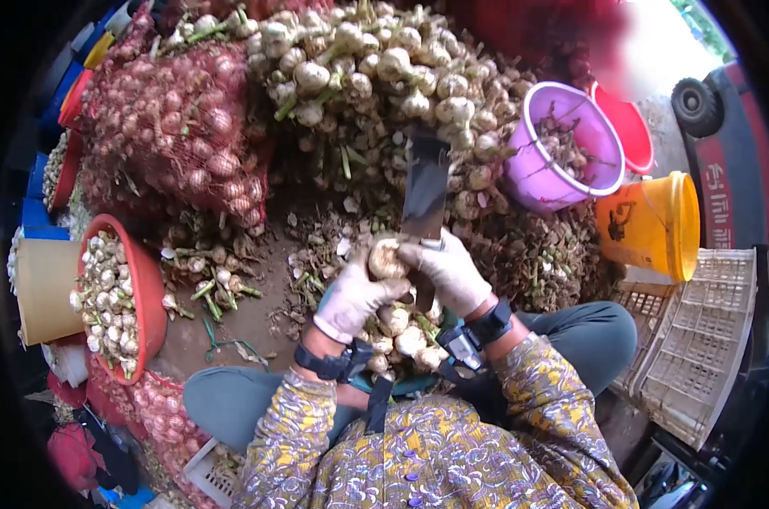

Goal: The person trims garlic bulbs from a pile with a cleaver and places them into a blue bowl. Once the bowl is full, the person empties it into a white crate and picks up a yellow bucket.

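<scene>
A pale garlic bulb (388, 259) sits in my gloved left hand (352, 299), whose fingers are closed around it. My gloved right hand (454, 276) is closed on a broad-bladed knife (426, 182), its dark blade pointing away from me and part of its handle hidden by the fingers. The right thumb reaches to the bulb's right side. Just below both hands, several garlic bulbs (410, 341) lie between my legs, in a bluish-green container (414, 386) that is mostly covered. Beyond the blade rises a large heap of garlic with stems (350, 64).
Left of me stand a red mesh sack of garlic (168, 136) and an orange-red tub (153, 293) of trimmed bulbs. To the right are a purple bucket (609, 161), a red basin (635, 136), a yellow bucket (656, 225) and white plastic crates (694, 331). Trimmings (546, 263) litter the ground.
</scene>
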The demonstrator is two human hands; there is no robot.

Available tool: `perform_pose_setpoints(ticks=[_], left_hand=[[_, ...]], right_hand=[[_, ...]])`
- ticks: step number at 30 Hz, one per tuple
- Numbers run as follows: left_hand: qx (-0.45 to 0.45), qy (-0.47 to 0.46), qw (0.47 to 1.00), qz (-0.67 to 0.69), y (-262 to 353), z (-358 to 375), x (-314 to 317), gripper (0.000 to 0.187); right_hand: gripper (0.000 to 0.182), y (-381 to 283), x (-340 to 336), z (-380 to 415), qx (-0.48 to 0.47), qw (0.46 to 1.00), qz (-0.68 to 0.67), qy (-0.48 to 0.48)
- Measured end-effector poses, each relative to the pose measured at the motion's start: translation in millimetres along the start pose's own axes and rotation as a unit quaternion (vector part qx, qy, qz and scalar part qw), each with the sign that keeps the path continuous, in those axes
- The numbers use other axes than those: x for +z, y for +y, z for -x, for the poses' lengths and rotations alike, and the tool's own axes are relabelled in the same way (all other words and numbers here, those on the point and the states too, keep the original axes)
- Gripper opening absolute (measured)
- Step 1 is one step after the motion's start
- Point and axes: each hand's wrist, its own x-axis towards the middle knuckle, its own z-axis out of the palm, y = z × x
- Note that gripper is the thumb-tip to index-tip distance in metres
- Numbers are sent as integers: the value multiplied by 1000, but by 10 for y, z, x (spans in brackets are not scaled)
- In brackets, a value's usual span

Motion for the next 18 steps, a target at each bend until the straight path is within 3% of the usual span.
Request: perform_pose_setpoints(ticks=[3,4,6,7,8,9,10,11,12,13,15,16,17,18], left_hand=[[-10,48,999,-23,29,114,50,53],[-42,75,996,-7,128,176,105,54],[27,112,991,-70,63,167,74,51],[38,70,994,-70,126,231,95,42],[116,6,964,-240,118,215,47,36],[212,-30,896,-388,109,197,-1,33],[304,-15,781,-545,-204,61,-208,33],[392,38,630,-670,-510,-74,-411,35],[392,37,627,-672,-517,-53,-401,35],[342,0,762,-550,-524,-30,-384,35],[266,-65,900,-338,-912,-184,-703,36],[208,-33,949,-234,-527,67,-379,45],[158,9,981,-116,-133,322,-48,57],[107,31,982,-155,291,541,216,62]], right_hand=[[28,183,-82,15,-140,968,194,71],[23,8,-59,173,-211,882,401,128],[18,-122,-39,426,-224,818,520,101],[15,-171,11,525,-268,773,569,80],[12,-189,49,599,-307,724,615,60],[10,-114,27,579,-341,695,631,47],[8,-129,43,601,-345,681,644,53],[8,-135,40,601,-338,675,654,47],[7,-126,32,595,-330,669,665,41],[7,-114,12,581,-330,671,662,43],[15,-71,-94,506,-343,661,664,62],[12,76,-225,381,-325,671,661,90],[12,121,-416,281,-243,694,668,113],[12,62,-497,220,-161,713,668,138]])
